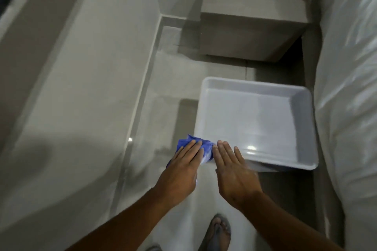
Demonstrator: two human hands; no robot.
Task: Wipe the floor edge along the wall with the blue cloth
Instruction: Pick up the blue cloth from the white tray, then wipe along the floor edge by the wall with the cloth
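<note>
A crumpled blue cloth [184, 143] lies by the near left corner of a white plastic tray [306, 165]. My left hand [181, 171] rests flat on top of the cloth with fingers stretched forward. My right hand [232, 169] is just to its right, flat with fingers together, its fingertips close to the cloth and the tray's near rim; whether it touches them I cannot tell. The wall [81, 87] runs along the left, and the floor edge [140, 104] along it is a shiny grey skirting strip, a short way left of the cloth.
A grey box-shaped cabinet [248, 32] stands at the far end by the wall corner. A bed with white bedding [350, 108] fills the right side. My foot in a sandal [218, 232] is on the tiled floor below the hands.
</note>
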